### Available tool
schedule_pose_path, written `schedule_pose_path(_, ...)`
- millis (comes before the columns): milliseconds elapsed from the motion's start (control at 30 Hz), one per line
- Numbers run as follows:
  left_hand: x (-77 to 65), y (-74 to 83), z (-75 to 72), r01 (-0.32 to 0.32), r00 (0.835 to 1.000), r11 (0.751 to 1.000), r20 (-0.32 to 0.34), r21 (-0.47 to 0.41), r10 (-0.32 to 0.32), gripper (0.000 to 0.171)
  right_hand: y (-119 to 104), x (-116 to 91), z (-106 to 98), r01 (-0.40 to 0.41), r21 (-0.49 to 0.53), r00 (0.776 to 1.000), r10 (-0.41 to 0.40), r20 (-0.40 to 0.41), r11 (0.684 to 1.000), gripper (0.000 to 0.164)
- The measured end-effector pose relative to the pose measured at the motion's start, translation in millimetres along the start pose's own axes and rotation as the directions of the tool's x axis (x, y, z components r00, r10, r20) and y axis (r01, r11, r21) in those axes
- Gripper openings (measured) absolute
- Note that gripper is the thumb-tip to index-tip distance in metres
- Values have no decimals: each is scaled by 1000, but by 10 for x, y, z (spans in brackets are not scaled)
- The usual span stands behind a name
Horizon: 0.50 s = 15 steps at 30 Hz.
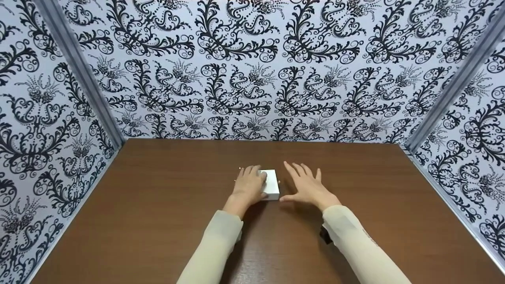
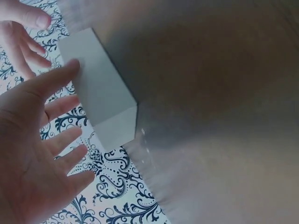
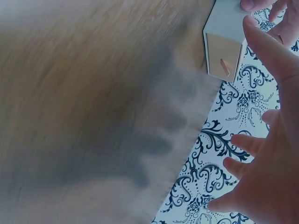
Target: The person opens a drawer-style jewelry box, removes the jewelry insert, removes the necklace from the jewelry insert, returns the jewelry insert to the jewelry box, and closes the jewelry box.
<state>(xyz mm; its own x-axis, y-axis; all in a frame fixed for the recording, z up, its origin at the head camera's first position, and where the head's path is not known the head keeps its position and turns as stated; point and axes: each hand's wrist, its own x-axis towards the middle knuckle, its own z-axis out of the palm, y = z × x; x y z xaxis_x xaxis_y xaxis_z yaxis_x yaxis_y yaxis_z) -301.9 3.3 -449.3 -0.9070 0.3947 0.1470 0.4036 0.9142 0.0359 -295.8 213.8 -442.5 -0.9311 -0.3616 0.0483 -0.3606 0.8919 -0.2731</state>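
A small white box (image 1: 271, 185) lies on the brown table, between the two hands. Over its left edge reaches the left hand (image 1: 249, 183), fingers extended and spread. The left thumb (image 2: 63, 77) overlaps the box's white face (image 2: 100, 84) in the left wrist view. To the right of the box, the right hand (image 1: 307, 188) hovers with fingers wide apart and holds nothing. Its thumb (image 3: 264, 42) points toward the box's near end. That end (image 3: 223, 56) looks shiny and tan in the right wrist view, with a small orange mark on it.
The brown table (image 1: 158, 221) stretches around the box on every side. Behind it rises a wall (image 1: 252, 79) with black scroll patterns on white. Similar patterned panels with grey corner posts (image 1: 79, 71) flank both sides. A dark device (image 1: 325, 234) sits under the right wrist.
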Motion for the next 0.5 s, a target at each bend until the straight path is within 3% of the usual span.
schedule_pose_path(133, -11, -34, -38, -7, 998, 1000, 59, -24, 9, 61, -47, -4, 14, 5, 0, 1000, -5, 12, 1000, 115)
schedule_pose_path(267, -50, -74, -64, -7, 995, 997, 96, -82, 14, 57, -99, -11, 20, 17, -4, 1000, -17, 18, 1000, 109)
schedule_pose_path(500, -147, -112, -122, 35, 991, 985, 132, -167, -13, 66, -162, -23, 25, 75, -15, 997, -74, 27, 997, 77)
